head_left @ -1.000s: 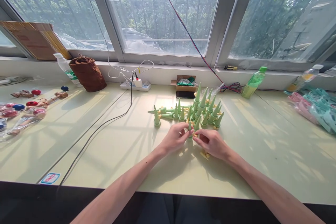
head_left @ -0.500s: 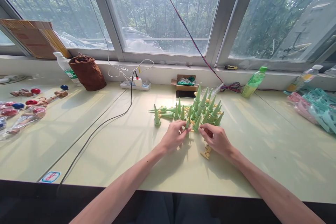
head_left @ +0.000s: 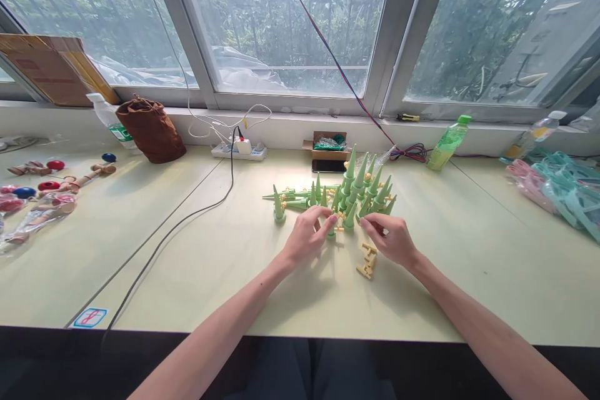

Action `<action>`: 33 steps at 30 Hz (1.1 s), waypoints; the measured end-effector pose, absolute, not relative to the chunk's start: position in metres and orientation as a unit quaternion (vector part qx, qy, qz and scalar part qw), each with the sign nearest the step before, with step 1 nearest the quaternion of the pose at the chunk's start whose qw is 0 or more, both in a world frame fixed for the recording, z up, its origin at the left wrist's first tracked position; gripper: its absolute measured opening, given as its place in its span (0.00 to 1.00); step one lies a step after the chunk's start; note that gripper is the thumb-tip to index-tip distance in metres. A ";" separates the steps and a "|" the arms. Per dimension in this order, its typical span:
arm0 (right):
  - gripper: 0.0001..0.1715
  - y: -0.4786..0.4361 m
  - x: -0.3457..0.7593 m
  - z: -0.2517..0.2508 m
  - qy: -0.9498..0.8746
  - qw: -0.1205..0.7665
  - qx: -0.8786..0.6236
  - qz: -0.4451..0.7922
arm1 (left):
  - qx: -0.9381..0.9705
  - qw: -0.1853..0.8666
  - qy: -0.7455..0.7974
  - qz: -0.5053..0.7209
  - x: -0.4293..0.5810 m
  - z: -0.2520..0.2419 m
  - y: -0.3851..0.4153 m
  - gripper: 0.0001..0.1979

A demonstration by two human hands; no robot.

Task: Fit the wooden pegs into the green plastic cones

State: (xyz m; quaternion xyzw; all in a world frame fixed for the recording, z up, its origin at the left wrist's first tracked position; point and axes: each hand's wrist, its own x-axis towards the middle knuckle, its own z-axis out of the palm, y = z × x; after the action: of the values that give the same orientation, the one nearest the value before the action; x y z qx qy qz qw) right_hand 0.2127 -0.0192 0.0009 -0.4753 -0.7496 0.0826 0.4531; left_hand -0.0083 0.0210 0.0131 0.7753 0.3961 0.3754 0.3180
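Note:
Green pointed cones point(head_left: 359, 182) with round bases and small yellow parts stand in a tight cluster on the table. My left hand point(head_left: 304, 236) is at the front left of the cluster, thumb and fingers closed around one green cone point(head_left: 331, 234) whose base shows below the fingertips. My right hand point(head_left: 391, 237) is on the other side, its fingertips pinched together close to the front cones; whatever they hold is hidden. Below and between the hands lie several tan, T-shaped small pieces point(head_left: 367, 262). One cone point(head_left: 279, 207) stands apart at the left, and a few others lie on their sides.
Behind the cones are a small open cardboard box point(head_left: 329, 144) and a dark phone point(head_left: 328, 166). A green-capped bottle point(head_left: 449, 144) stands to the right. Further left are a power strip point(head_left: 240, 151), a black cable point(head_left: 197, 207), a brown pouch point(head_left: 152, 131) and wooden toys point(head_left: 79, 180).
My right hand has moved slightly up from the tan pieces, which now show more fully. My left hand stays at the cone. The view has shifted a little.

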 end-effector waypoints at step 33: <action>0.13 -0.034 0.242 0.026 -0.816 0.128 -0.558 0.083 | 0.845 0.246 0.377 0.289 -0.008 0.003 0.023 0.12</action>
State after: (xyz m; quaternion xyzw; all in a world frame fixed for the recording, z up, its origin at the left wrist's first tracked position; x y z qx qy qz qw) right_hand 0.2422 -0.0340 0.0255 -0.5576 -0.8160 0.0829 0.1278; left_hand -0.0084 0.0235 0.0026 0.8448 0.3771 0.2893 0.2457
